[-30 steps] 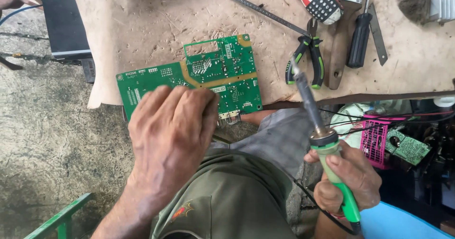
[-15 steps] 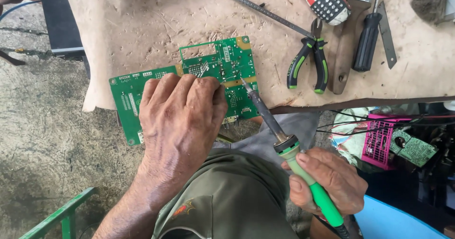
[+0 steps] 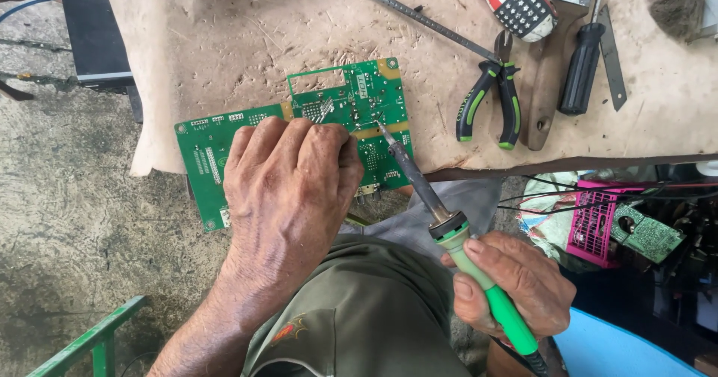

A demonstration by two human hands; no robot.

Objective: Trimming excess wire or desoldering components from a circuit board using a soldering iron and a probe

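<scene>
A flat green printed circuit board [image 3: 359, 115] lies at the near edge of a worn brown wooden bench top [image 3: 247, 40], partly overhanging it. The left hand [image 3: 288, 186] rests palm-down on the board, fingers curled together pressing it. The right hand [image 3: 516, 283], nearer than the board, is wrapped tight around a green-handled soldering iron [image 3: 449, 220], whose metal tip touches the board's middle. Green-handled pliers [image 3: 490, 104] lie right of the board.

Repair workshop: pliers [image 3: 490, 104], screwdriver [image 3: 580, 66] on worn bench [image 3: 224, 40].
</scene>
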